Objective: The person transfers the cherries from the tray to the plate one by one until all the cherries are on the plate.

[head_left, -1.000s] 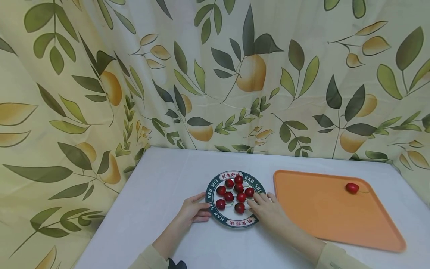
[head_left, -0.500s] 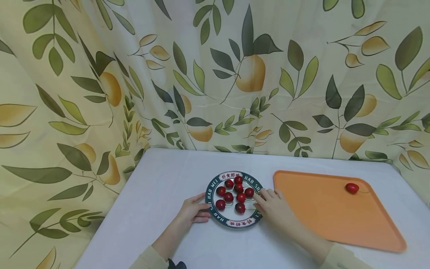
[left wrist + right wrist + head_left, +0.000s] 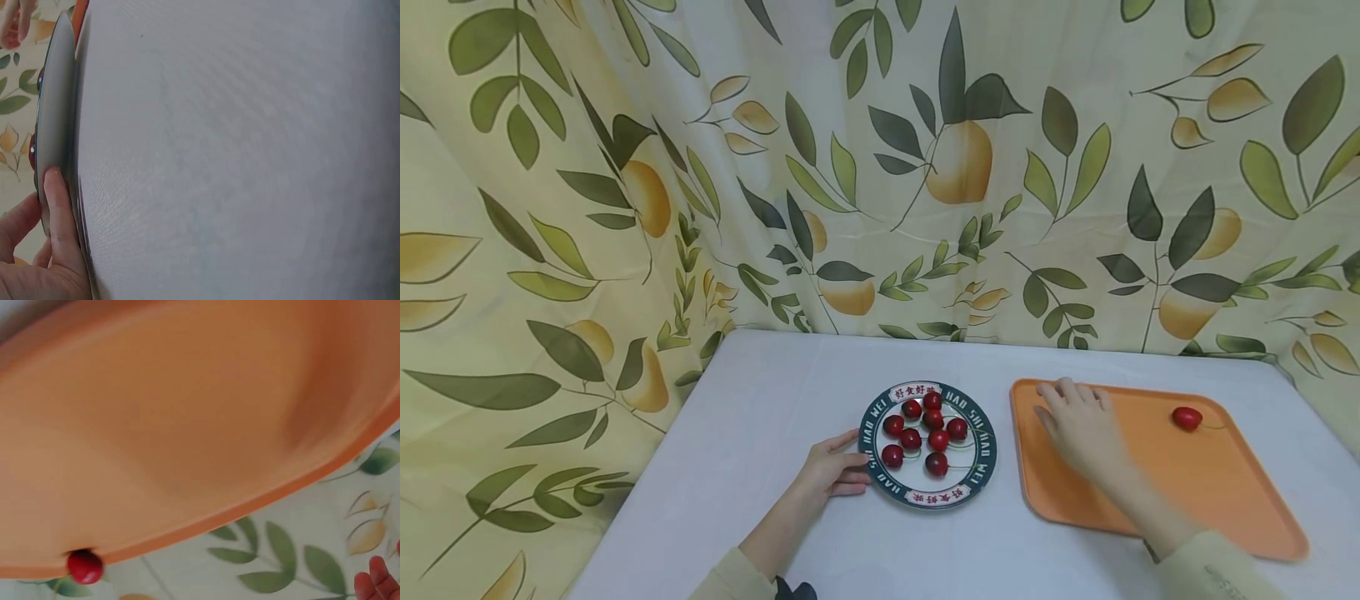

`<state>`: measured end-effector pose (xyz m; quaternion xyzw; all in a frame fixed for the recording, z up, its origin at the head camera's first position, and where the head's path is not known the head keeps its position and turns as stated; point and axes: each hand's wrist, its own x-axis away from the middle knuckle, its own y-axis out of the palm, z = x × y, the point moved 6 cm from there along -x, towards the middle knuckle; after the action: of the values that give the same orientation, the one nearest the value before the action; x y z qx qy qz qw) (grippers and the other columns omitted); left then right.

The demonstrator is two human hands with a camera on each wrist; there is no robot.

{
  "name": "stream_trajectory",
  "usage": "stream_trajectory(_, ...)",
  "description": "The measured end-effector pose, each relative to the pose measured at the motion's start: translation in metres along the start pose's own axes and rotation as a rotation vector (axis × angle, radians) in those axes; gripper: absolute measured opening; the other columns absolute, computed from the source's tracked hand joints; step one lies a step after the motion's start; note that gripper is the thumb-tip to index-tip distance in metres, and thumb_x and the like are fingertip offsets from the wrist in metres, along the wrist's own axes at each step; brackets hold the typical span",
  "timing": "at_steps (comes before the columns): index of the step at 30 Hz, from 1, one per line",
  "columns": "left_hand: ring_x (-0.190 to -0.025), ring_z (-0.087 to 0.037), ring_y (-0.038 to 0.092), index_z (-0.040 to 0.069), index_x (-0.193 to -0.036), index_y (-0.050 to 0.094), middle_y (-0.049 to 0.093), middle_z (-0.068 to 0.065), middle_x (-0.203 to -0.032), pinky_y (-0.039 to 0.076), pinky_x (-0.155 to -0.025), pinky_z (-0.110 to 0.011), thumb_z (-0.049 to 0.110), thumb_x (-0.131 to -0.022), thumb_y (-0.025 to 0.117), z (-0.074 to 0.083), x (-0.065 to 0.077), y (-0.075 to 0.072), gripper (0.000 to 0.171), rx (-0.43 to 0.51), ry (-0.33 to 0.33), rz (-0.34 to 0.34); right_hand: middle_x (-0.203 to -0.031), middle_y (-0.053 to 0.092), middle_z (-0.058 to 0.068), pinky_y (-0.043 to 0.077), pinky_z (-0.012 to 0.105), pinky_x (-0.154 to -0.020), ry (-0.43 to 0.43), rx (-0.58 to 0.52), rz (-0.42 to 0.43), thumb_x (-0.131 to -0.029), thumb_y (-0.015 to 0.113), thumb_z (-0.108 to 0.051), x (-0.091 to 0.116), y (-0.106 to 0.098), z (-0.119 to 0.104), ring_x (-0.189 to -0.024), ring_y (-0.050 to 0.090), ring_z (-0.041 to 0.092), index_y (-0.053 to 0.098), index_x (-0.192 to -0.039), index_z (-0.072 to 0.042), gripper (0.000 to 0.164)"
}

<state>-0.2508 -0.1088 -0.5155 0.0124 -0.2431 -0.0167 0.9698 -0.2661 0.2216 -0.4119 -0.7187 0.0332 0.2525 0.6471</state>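
A round plate [image 3: 988,450] with a dark green lettered rim carries several red cherries [image 3: 937,440] with thin stems. At its left edge my left hand [image 3: 831,468] pinches the rim; in the left wrist view the plate [image 3: 57,94] is seen edge-on, a finger under it and the thumb at the rim. My right hand [image 3: 1084,425] is over the left part of an orange tray [image 3: 1210,492], fingers bent down. A bit of a red cherry [image 3: 398,548] shows by the right fingertips [image 3: 377,575] in the right wrist view; the hand hides it in the head view.
One cherry [image 3: 1187,419] lies in the tray near its far right corner. A white cloth covers the table [image 3: 790,375]. Behind and to the left hangs a curtain [image 3: 925,250] printed with leaves and fruit.
My right hand has left the plate's right rim and moved right, over the tray. My left hand and the cherries seen on the plate have barely moved.
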Motion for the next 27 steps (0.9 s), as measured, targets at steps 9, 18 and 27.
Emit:
stream_trajectory(9, -0.060, -0.019, 0.067, 0.006, -0.137, 0.042, 0.069, -0.012, -0.078, 0.059, -0.061, -0.035, 0.003, -0.081, 0.064, 0.000, 0.000, 0.000, 0.060, 0.001, 0.001, 0.004, -0.097, 0.045, 0.021, 0.032, 0.060, -0.080, 0.132, 0.052, -0.068, -0.083, 0.063, -0.018, 0.005, -0.007, 0.062, -0.090, 0.040, 0.042, 0.046, -0.118, -0.003, 0.042)
stream_trajectory(18, -0.060, -0.018, 0.067, 0.006, -0.137, 0.041, 0.069, -0.012, -0.078, 0.059, -0.062, -0.035, 0.003, -0.082, 0.063, 0.000, 0.001, 0.000, 0.060, 0.008, 0.012, -0.010, -0.104, 0.038, 0.027, 0.025, 0.063, -0.079, 0.283, 0.048, -0.148, -0.088, 0.052, -0.015, 0.017, -0.008, 0.114, -0.098, 0.033, 0.047, 0.040, -0.120, -0.002, 0.036)
stream_trajectory(27, -0.061, -0.018, 0.067, 0.006, -0.137, 0.041, 0.069, -0.012, -0.079, 0.059, -0.063, -0.036, 0.004, -0.082, 0.063, 0.000, 0.000, 0.000, 0.060, 0.009, 0.008, -0.012, -0.104, 0.033, 0.031, 0.021, 0.067, -0.081, 0.369, 0.043, -0.257, -0.088, 0.051, -0.018, 0.036, -0.003, 0.151, -0.099, 0.027, 0.051, 0.033, -0.122, 0.002, 0.044)
